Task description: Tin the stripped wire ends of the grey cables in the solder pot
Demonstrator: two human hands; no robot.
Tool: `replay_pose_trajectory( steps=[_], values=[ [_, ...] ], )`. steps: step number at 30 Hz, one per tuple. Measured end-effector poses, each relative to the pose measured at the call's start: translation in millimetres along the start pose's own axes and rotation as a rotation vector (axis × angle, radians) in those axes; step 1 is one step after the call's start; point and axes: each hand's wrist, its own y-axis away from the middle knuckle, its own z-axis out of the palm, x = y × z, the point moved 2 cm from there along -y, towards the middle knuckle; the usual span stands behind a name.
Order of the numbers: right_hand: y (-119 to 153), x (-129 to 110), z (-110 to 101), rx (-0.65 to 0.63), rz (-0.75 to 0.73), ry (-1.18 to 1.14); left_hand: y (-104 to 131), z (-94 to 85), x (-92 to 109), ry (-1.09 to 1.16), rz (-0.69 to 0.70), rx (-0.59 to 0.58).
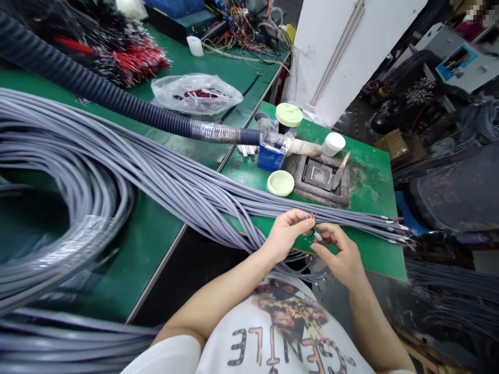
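Observation:
My left hand (290, 231) is closed, thumb and fingertips pinching a bunch of thin coloured wires (312, 221) at the stripped end of a cable. Just right of it, my right hand (339, 252) curls its thumb and forefinger about the white-wrapped cable end (317, 236). The rest of that cable is hidden by the right hand. Behind both hands a thick bundle of grey cables (218, 192) runs across the bench. Their far ends (401, 231) at the right are stripped, with white wraps and reddish wires showing.
Beyond the bundle are a square solder pot (322, 176) with a scraper (341, 169), a pale green lid (280, 183), a white-lidded jar (334, 144) and a blue box (271, 156). A ribbed black hose (156, 111) ends over the pot. Coiled grey cables (78, 244) lie left.

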Motion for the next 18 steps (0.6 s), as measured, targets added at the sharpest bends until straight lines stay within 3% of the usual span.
replay_pose_trajectory(
  steps=[6, 10, 18],
  values=[
    [-11.5, -15.9, 12.0, 0.19, -0.074, 0.041, 2.3, 0.7, -5.0, 0.102, -0.02, 0.021],
    [-15.8, -18.9, 13.6, 0.202, -0.13, 0.02, 2.6, -1.4, -6.7, 0.135, 0.002, 0.021],
    [-23.2, -20.7, 12.6, 0.241, -0.101, -0.107, 2.5, -3.1, -10.0, 0.027, 0.136, 0.045]
  ],
)
